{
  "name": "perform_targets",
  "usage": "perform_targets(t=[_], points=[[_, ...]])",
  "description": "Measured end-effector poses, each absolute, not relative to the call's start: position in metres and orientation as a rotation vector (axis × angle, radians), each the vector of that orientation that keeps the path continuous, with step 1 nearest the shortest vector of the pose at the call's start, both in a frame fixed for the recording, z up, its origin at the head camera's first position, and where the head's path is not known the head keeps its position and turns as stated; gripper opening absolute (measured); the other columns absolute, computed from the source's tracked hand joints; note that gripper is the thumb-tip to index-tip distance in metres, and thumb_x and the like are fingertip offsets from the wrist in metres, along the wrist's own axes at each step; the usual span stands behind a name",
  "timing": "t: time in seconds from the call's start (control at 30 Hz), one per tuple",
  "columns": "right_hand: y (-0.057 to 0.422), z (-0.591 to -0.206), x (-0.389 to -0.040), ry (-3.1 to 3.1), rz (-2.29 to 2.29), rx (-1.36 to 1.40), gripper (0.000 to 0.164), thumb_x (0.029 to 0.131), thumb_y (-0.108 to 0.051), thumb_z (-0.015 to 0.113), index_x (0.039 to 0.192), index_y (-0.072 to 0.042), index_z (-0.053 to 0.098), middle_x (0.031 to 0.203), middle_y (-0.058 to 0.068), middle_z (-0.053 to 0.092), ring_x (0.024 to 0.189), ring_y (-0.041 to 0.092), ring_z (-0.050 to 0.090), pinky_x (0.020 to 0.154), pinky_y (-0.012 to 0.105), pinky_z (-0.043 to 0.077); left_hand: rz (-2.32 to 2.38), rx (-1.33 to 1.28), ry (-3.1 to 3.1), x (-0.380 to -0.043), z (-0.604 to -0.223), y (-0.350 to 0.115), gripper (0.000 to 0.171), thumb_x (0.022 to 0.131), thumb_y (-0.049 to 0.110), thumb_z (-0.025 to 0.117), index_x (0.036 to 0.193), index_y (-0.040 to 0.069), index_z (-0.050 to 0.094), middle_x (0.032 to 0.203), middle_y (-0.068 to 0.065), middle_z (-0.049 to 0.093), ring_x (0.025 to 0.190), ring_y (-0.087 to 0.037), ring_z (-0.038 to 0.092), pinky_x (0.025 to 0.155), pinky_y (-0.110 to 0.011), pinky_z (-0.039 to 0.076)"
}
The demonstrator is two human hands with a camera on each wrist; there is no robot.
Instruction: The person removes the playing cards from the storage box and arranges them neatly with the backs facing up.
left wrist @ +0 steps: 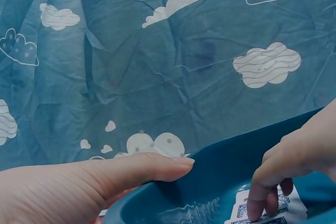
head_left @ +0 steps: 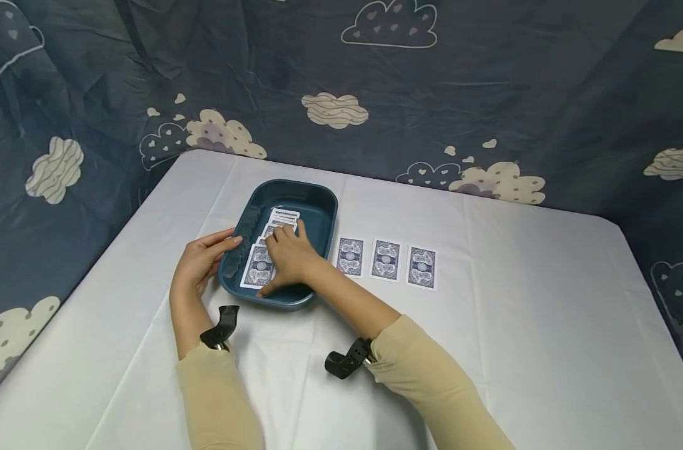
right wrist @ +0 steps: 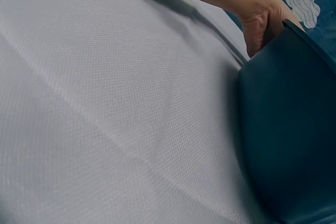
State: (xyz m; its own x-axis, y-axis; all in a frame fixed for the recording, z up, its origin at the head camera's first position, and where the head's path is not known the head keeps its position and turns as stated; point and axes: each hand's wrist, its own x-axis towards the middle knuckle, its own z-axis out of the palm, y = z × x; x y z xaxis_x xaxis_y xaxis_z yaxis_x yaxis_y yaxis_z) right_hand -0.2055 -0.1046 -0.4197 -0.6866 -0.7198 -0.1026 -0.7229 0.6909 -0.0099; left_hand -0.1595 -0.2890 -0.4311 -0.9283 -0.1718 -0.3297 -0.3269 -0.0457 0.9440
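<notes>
A dark teal tray point(head_left: 321, 215) stands on the table, with several blue-backed playing cards point(head_left: 258, 269) overlapping inside it. My left hand point(head_left: 197, 262) grips the tray's left side, thumb over the rim. In the left wrist view that thumb point(left wrist: 168, 166) lies along the tray's edge. Inside the tray, my right hand point(head_left: 292, 255) is spread over the cards, its fingers reaching down onto them and its thumb near the tray's front. Part of the cards is hidden under this hand. The right wrist view shows only the tray's outer wall point(right wrist: 289, 129) and my left hand point(right wrist: 257, 32) behind it.
Three more playing cards lie face down in a row right of the tray: a near one point(head_left: 350, 256), a middle one point(head_left: 385, 260) and a far one point(head_left: 422, 267). A clear crinkled strip point(head_left: 241, 247) runs along the tray's left inside. White cloth point(head_left: 544, 312) covers the table.
</notes>
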Motion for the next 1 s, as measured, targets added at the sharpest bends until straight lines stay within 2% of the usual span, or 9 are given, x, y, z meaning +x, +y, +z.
perform_targets(t=[0.43,0.7,0.8,1.0], points=[[-0.1059,-0.419,-0.2033,2.762,-0.013,-1.186,0.098,0.055,-0.074,0.069,0.125,-0.009,0.047,0.123,0.006,0.046,0.12,0.023,0.036,0.108,0.054,0.012,2.214,-0.561,2.007,-0.1597,-0.4313,-0.2894,0.065,0.075,0.028,0.078,0.13,0.006,0.052,0.085,0.017,0.068,0.075,-0.002,0.065,0.065,-0.018,0.052],[-0.1056,-0.4193,-0.2034,2.749,-0.018,-1.226,0.094,0.058,-0.072,0.07,0.122,-0.008,0.048,0.124,0.006,0.046,0.121,0.023,0.036,0.108,0.054,0.013,2.2,-0.534,2.031,-0.1595,-0.4314,-0.2888,0.068,0.076,0.03,0.077,0.132,0.004,0.049,0.093,0.016,0.064,0.084,-0.002,0.064,0.071,-0.017,0.051],[-0.1058,-0.4198,-0.2028,2.748,-0.022,-1.252,0.09,0.058,-0.071,0.07,0.119,-0.009,0.049,0.121,0.005,0.047,0.119,0.023,0.038,0.107,0.053,0.016,2.206,-0.53,2.023,-0.1598,-0.4314,-0.2888,0.068,0.076,0.029,0.077,0.132,0.003,0.049,0.091,0.016,0.065,0.082,-0.002,0.064,0.07,-0.017,0.051],[-0.1045,-0.4203,-0.2014,2.795,0.018,-1.345,0.083,0.057,-0.072,0.069,0.111,-0.012,0.052,0.112,0.003,0.052,0.11,0.02,0.042,0.099,0.044,0.028,2.211,-0.544,2.021,-0.1609,-0.4321,-0.289,0.067,0.075,0.029,0.077,0.131,0.005,0.051,0.093,0.016,0.065,0.083,-0.001,0.063,0.07,-0.016,0.05]])
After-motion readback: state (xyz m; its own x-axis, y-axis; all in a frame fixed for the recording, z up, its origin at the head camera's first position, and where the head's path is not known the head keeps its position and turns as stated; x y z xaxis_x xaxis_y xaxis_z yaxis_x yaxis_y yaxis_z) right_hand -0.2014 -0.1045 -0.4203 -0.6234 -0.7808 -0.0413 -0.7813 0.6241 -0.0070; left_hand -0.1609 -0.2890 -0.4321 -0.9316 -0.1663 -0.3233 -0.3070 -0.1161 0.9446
